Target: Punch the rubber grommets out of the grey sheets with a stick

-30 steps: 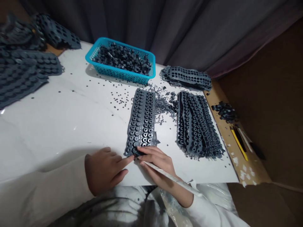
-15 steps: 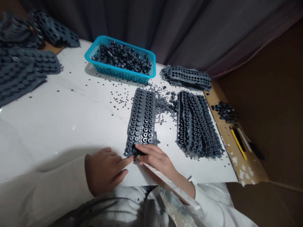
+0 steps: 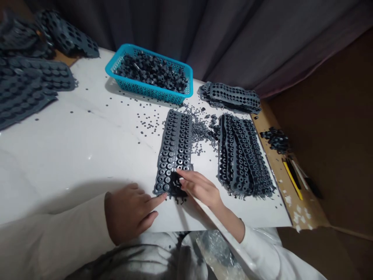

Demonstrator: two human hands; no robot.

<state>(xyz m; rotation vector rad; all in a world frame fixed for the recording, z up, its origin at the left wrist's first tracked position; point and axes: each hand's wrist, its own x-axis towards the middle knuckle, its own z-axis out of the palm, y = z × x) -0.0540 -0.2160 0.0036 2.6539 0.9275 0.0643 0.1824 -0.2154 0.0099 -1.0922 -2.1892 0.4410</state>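
Note:
A dark grey rubber sheet [image 3: 171,142] with rows of raised rings lies lengthwise before me on the white table. My left hand [image 3: 129,212] rests at its near left corner, the index fingertip touching the edge and the thumb held apart. Over the sheet's near right end, my right hand [image 3: 202,189] has its fingers closed around a long white stick [image 3: 217,223] that slants back toward my right forearm. The stick's tip is hidden among the fingers and the dark rings. Short dark shreds hang along the near edge.
Behind the sheet stands a blue basket [image 3: 148,90] full of small dark rubber pieces. Tiny grey discs [image 3: 201,130] lie scattered beside it. More ringed sheets [image 3: 244,155] are stacked at right, others [image 3: 26,93] at left. A yellow cutter [image 3: 292,181] lies on the brown board.
My right hand has shifted slightly right and away from me, with the white stick, uncovering the sheet's near left rings. My left hand stays almost where it was.

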